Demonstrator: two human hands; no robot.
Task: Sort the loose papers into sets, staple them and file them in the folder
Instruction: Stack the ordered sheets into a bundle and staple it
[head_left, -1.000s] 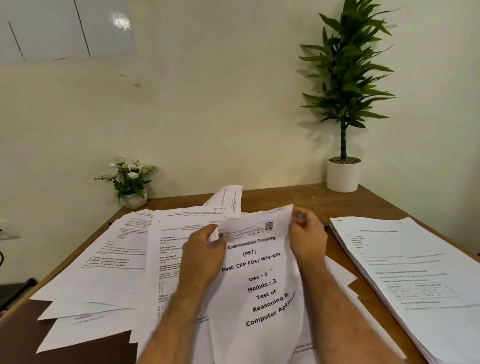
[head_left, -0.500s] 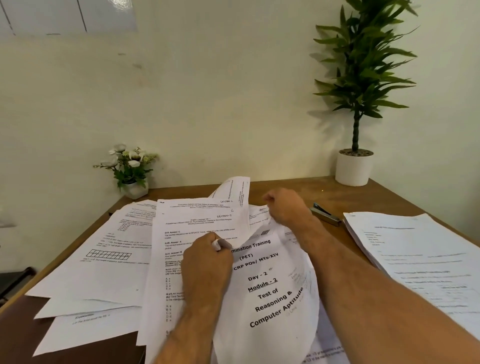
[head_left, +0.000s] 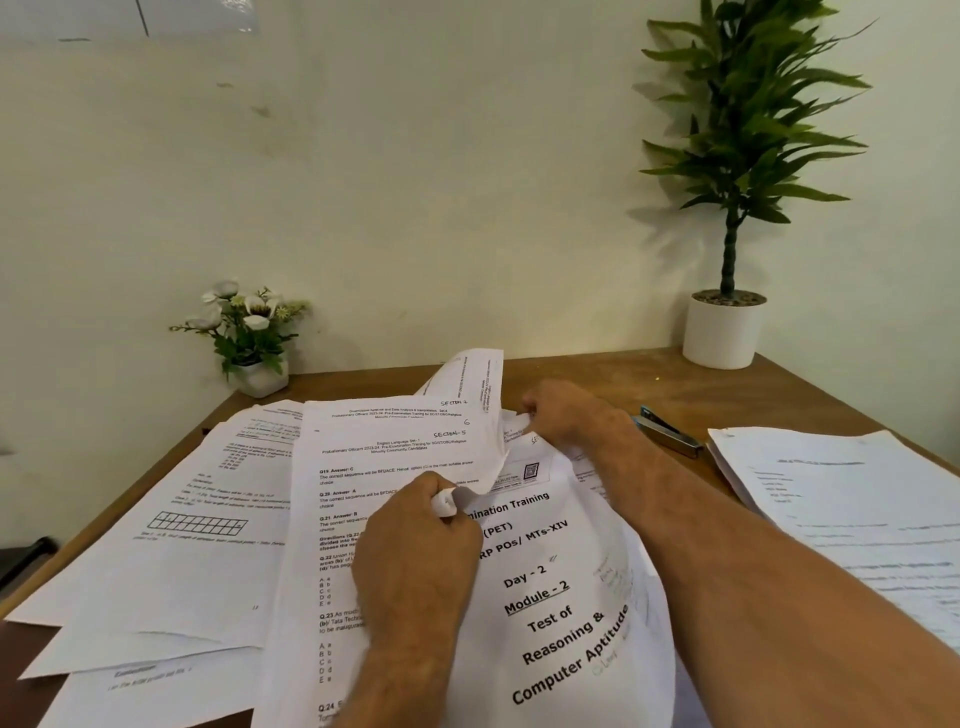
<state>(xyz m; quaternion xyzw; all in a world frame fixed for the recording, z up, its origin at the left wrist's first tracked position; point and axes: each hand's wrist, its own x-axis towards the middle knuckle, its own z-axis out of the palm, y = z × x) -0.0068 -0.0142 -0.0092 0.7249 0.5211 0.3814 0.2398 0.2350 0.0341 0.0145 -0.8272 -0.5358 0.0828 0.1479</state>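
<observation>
Both hands on paper, mid-sort on the wooden surface (head_left: 613, 382).
Left hand (head_left: 415, 551) is curled round the bunched top-left corner of the cover sheet (head_left: 566, 613) titled "Test of Reasoning & Computer Aptitude", which bows up in the near centre. Just left of it a question sheet (head_left: 374, 467) marked "SECTION-5" overlaps more loose sheets (head_left: 171, 561) fanned out to the left. A separate stack (head_left: 852, 519) lies at the right edge. Further back, right hand (head_left: 566, 413) pinches the edge of a sheet behind the cover sheet. Stapler (head_left: 667, 434) lies just right of that hand. Flower pot (head_left: 249, 338) and potted plant (head_left: 727, 223) stand by the wall.
</observation>
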